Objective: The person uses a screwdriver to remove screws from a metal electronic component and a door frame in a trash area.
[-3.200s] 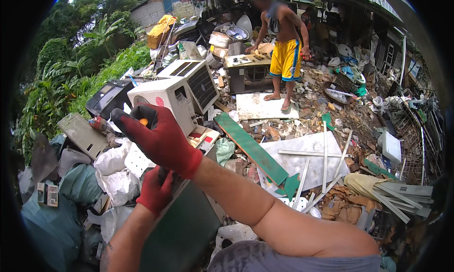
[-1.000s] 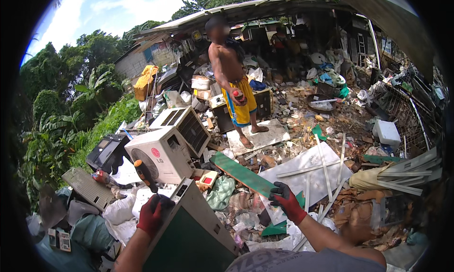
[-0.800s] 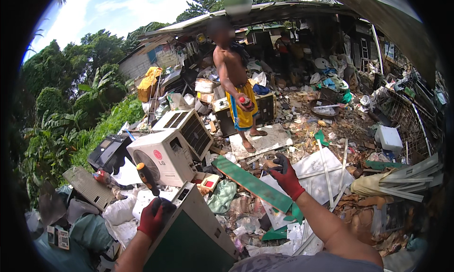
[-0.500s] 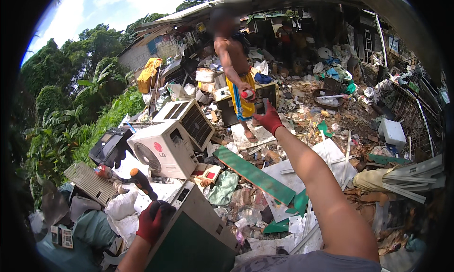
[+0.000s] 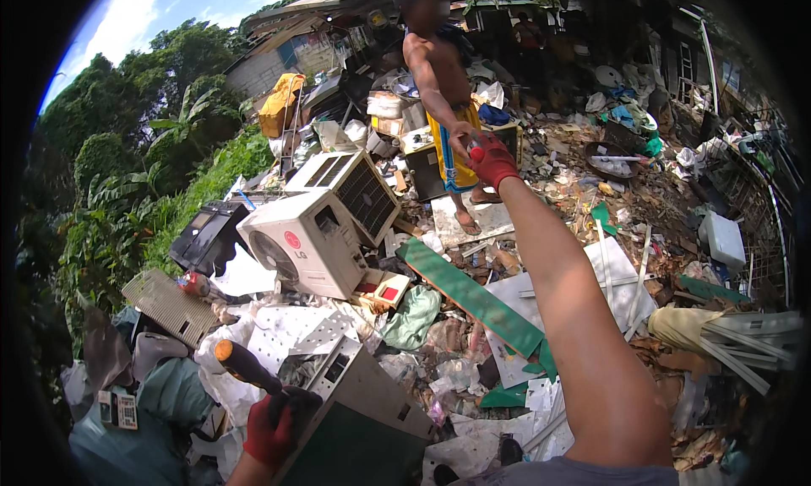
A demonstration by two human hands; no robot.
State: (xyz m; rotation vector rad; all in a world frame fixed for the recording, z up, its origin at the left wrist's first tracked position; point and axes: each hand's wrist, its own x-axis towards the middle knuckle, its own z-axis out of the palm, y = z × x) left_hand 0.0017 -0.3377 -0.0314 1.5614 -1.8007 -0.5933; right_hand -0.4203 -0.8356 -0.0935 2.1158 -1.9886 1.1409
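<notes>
Since the earlier frames the right hand [image 5: 490,158], in a red glove, has travelled from low over the debris up to the upper centre of the frame, the bare forearm now stretched out full length. It meets the hand of another person [image 5: 460,138] standing among the scrap, and both hands close on a small blue-handled tool [image 5: 448,161] that hangs down between them; the right hand's gloved fingers are curled shut around its top end. How much of the tool each hand grips cannot be told at this size.

The left hand [image 5: 272,423], also in a red glove, sits at the lower left of the frame, fingers wrapped tight around the black shaft of a screwdriver with an orange and black handle [image 5: 245,366]. The handle juts up and to the left from the fist. This hand rests against the upper edge of a dark green metal casing [image 5: 359,439], which fills the bottom centre.

Just above the screwdriver lies a white perforated panel [image 5: 291,338]. Further up, left of centre, stands a white outdoor air-conditioner unit [image 5: 304,245] with a round fan grille, and behind it a second white unit with a dark slatted grille [image 5: 359,190]. A long green board [image 5: 473,296] lies diagonally across the rubble in the middle of the frame, well below the joined hands.
</notes>
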